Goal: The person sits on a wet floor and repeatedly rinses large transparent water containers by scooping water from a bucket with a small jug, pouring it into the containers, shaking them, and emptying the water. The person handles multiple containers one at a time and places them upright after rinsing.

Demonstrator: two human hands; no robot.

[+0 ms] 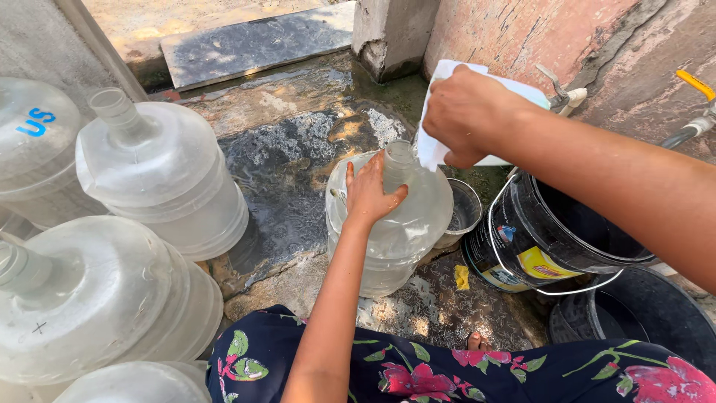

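Clear plastic water jug [395,231] stands upright on wet stone ground [291,157], neck pointing skyward. Left hand [368,192] rests open-palmed on its shoulder; right hand [464,112], grip closed around a white container [514,93], tilts it above the neck. Black bucket [548,239] sits just beside.

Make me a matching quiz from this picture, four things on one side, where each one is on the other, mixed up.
Things:
1. left hand
2. right hand
3. black bucket
4. yellow scrap

Places:
A. on the wet ground beside the jug
B. on the clear jug's shoulder
C. right of the jug, with a wire handle
D. above the jug's neck, holding a white container

Pairs: 1-B, 2-D, 3-C, 4-A
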